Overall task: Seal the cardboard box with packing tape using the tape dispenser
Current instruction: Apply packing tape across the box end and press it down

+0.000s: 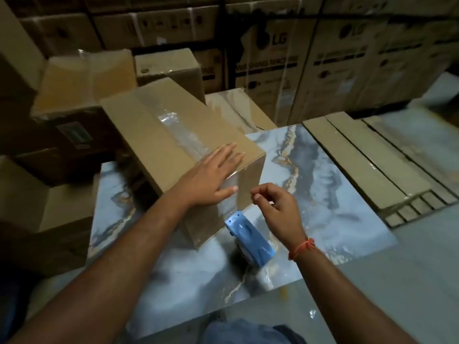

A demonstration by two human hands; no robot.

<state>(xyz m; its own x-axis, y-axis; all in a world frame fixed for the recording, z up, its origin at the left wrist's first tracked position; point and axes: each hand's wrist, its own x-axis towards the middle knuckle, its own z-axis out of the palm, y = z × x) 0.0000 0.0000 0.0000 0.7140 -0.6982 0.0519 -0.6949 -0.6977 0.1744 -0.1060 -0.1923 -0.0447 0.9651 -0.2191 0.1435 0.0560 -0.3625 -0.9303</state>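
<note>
A brown cardboard box (159, 135) stands on a marbled blue-grey slab (323, 184). A strip of clear packing tape (183, 135) runs along its top seam and down the near end face. My left hand (211, 177) lies flat, fingers spread, on the box's near top corner, pressing the tape. My right hand (275, 207) hovers just right of the box's near end, thumb and forefinger pinched together; whether it holds a tape end I cannot tell. The blue tape dispenser (250, 237) lies on the slab at the foot of the box, below my right hand, untouched.
More cardboard boxes (82, 80) are stacked left and behind, some wrapped in film. Large appliance cartons (298, 58) form a wall at the back. Flat packed cartons (367, 165) lie on the right. A blue-clad knee (248, 331) shows at the bottom edge.
</note>
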